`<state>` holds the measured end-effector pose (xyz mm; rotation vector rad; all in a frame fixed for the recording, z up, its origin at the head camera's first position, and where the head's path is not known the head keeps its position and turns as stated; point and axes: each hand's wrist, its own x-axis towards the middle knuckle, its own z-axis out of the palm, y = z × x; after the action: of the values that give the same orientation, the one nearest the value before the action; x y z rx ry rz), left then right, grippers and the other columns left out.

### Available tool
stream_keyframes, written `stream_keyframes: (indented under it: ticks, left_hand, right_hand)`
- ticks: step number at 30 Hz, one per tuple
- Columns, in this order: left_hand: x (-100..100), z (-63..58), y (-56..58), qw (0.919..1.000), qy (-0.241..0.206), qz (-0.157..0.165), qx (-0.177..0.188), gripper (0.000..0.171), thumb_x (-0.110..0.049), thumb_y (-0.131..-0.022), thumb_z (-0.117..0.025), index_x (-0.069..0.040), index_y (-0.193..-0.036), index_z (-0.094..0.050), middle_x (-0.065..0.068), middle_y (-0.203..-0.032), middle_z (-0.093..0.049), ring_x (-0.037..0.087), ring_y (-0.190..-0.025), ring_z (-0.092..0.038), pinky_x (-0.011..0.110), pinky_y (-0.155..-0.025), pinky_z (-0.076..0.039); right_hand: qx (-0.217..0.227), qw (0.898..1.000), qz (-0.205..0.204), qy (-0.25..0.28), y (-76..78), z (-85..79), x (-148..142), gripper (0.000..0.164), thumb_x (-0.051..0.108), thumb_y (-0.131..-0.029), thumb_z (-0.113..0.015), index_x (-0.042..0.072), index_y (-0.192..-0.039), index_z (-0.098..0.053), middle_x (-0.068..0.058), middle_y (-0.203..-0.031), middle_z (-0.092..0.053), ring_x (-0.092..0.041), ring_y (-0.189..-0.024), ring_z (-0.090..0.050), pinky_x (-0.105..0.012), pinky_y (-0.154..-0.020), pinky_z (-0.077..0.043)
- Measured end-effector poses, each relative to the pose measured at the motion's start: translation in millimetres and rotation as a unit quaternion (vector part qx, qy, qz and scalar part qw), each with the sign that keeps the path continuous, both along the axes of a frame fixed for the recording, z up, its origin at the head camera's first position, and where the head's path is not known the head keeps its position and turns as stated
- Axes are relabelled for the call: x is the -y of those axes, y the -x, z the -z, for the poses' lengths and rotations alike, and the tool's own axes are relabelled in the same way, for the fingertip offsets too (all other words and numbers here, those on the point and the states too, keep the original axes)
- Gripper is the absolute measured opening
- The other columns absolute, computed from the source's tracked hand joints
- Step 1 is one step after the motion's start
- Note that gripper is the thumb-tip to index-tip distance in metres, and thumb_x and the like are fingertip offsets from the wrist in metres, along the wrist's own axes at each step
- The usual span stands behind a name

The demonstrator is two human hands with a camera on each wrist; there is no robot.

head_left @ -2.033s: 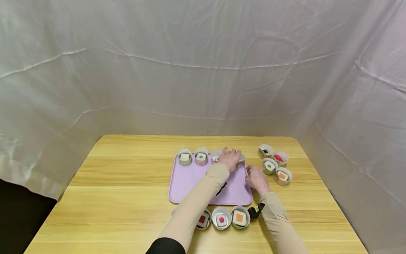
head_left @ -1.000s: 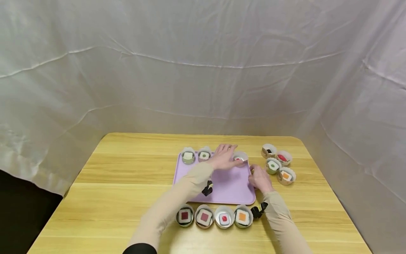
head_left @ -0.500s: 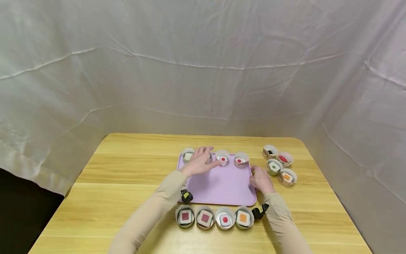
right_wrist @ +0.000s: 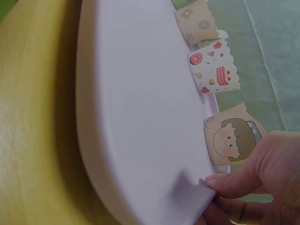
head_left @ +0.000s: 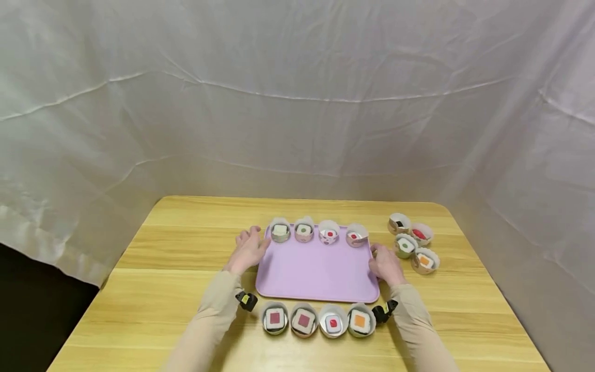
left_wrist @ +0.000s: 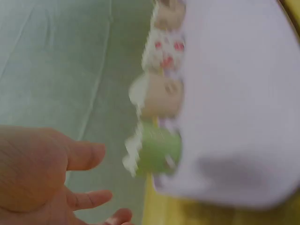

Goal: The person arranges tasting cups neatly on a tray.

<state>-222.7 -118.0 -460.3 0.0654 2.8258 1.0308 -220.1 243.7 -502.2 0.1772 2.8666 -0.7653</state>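
A lilac tray [head_left: 318,271] lies on the wooden table, with a row of paper baking cups along its far edge. From left to right come a green cup [left_wrist: 161,150], a beige cup [left_wrist: 161,96], a white cup with red prints [right_wrist: 215,68] and a cup with a cartoon face [right_wrist: 233,140]. Each holds a small sushi-like piece. My right hand [head_left: 386,263] pinches the tray's right rim, thumb on top and fingers below. Just outside the left rim, my left hand [head_left: 246,251] is spread and holds nothing; the left wrist view shows a gap to the tray.
In front of the tray stands a second row of cups, among them one with an orange-topped piece [head_left: 360,321] and one with a red centre [head_left: 332,322]. A cluster of several more cups, including a green one [head_left: 405,247], sits right of my right hand. Pale cloth [head_left: 297,129] hangs behind.
My left hand has moved left from above the far row of cups to beside the tray's left edge, uncovering the whole row. My right hand has stayed at the right rim.
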Motion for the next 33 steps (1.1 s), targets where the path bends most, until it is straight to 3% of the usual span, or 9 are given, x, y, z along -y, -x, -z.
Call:
stream_keyframes:
  ticks: [6, 12, 17, 24, 28, 33]
  left_hand:
    - [11.5, 16.8, -8.9, 0.9977, 0.038, -0.046, -0.032, 0.052, -0.027, -0.102, -0.052, 0.011, -0.137, -0.045, 0.039, -0.121, -0.052, 0.051, -0.111, -0.054, 0.060, -0.091, -0.050]
    - [11.0, 30.5, -14.6, 0.9958, 0.045, -0.045, -0.065, 0.039, -0.020, -0.102, -0.054, 0.013, -0.122, -0.052, 0.034, -0.101, -0.067, 0.047, -0.091, -0.068, 0.055, -0.083, -0.056]
    - [7.8, 37.9, -16.8, 0.9962, 0.035, -0.037, -0.070, 0.025, -0.017, -0.102, -0.052, 0.006, -0.105, -0.063, 0.027, -0.094, -0.071, 0.039, -0.085, -0.070, 0.050, -0.079, -0.057]
    - [5.6, 43.2, -16.1, 0.9964, 0.028, -0.039, -0.070, 0.025, -0.015, -0.101, -0.051, 0.000, -0.089, -0.067, 0.019, -0.083, -0.070, 0.034, -0.078, -0.069, 0.047, -0.072, -0.056]
    - [7.6, 46.7, -14.5, 0.9964, 0.023, -0.038, -0.072, 0.024, -0.014, -0.100, -0.052, 0.000, -0.087, -0.068, 0.017, -0.080, -0.070, 0.030, -0.074, -0.067, 0.043, -0.069, -0.055]
    - [10.8, 50.5, -12.3, 0.9973, 0.012, -0.033, -0.064, 0.021, -0.012, -0.097, -0.055, 0.000, -0.086, -0.069, 0.015, -0.080, -0.070, 0.025, -0.073, -0.065, 0.039, -0.069, -0.054]
  right_hand:
    - [0.001, 1.000, 0.000, -0.001, -2.2, -1.4, -3.7, 0.048, 0.003, -0.085, -0.050, -0.008, -0.132, -0.054, -0.029, -0.106, -0.067, -0.027, -0.073, -0.064, -0.036, -0.063, -0.051]
    - [-0.002, 1.000, -0.003, -0.005, -1.8, -1.1, -3.6, 0.047, 0.003, -0.085, -0.051, -0.008, -0.130, -0.055, -0.027, -0.102, -0.068, -0.028, -0.075, -0.064, -0.036, -0.064, -0.050]
    - [-0.003, 1.000, -0.005, -0.006, -1.2, -0.3, -2.9, 0.047, 0.003, -0.085, -0.051, -0.007, -0.131, -0.056, -0.027, -0.104, -0.068, -0.029, -0.076, -0.064, -0.037, -0.065, -0.051]
    - [-0.003, 1.000, -0.007, 0.000, -1.1, -0.9, -2.0, 0.047, 0.003, -0.086, -0.051, -0.008, -0.132, -0.055, -0.027, -0.101, -0.068, -0.026, -0.069, -0.063, -0.035, -0.060, -0.050]
    - [-0.004, 1.000, -0.008, 0.005, -1.3, -0.8, -1.7, 0.046, 0.003, -0.087, -0.050, -0.008, -0.131, -0.054, -0.023, -0.093, -0.068, -0.023, -0.063, -0.061, -0.032, -0.056, -0.048]
    - [-0.007, 1.000, -0.010, 0.004, -0.9, -0.5, -1.5, 0.046, 0.003, -0.086, -0.050, -0.008, -0.130, -0.055, -0.025, -0.097, -0.068, -0.025, -0.067, -0.063, -0.034, -0.059, -0.049]
